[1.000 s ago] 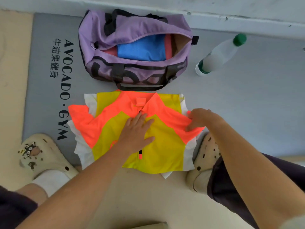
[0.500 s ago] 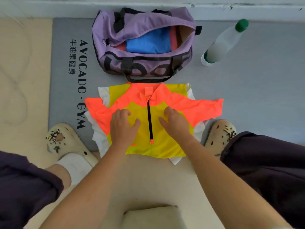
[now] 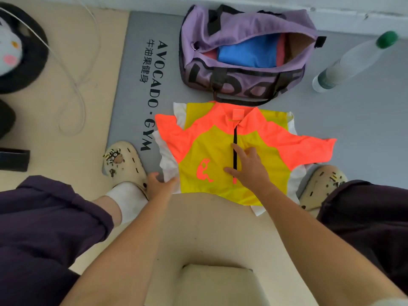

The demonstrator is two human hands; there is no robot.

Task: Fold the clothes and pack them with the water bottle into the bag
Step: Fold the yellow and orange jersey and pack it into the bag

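Observation:
A yellow, orange and white zip shirt (image 3: 209, 151) lies spread flat on the grey gym mat (image 3: 353, 120), collar toward the bag. My right hand (image 3: 249, 166) presses flat on its chest beside the black zipper, fingers spread. My left hand (image 3: 160, 184) pinches the shirt's white lower left edge. Behind the shirt stands the purple duffel bag (image 3: 242, 25), unzipped, with folded blue and pink clothes (image 3: 247, 51) inside. A clear water bottle (image 3: 351, 62) with a green cap lies on the mat to the right of the bag.
My feet in cream clogs, left (image 3: 123, 164) and right (image 3: 320, 184), flank the shirt. A white cable (image 3: 72, 80) loops over the beige floor at left, near a black-and-white plush item (image 3: 13, 47). A white wall base (image 3: 331, 9) runs behind the bag.
My left hand slid off the shirt's chest down to its lower left edge and took hold of it. My right hand shifted to the zipper. The view swung right and closer.

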